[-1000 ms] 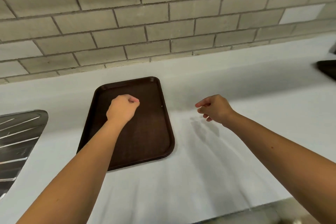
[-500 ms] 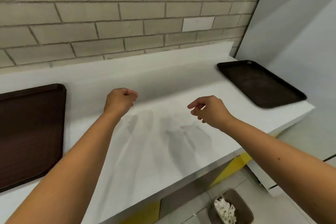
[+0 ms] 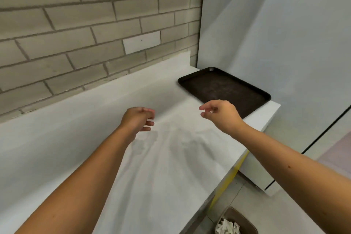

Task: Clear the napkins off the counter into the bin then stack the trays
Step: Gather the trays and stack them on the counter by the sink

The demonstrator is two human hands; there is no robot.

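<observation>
The view has swung right: a second tray [image 3: 224, 87] now lies on the worktop [image 3: 171, 167], just beyond the right hand [image 3: 222, 114]. It and the left hand [image 3: 136, 119] hover loosely curled, empty. Napkins [image 3: 227, 227] fill the bin [image 3: 245, 220]; stacking remains.

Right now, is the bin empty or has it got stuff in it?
Not empty. White crumpled napkins show inside the bin at the picture's bottom edge; how full, cannot tell.
</observation>
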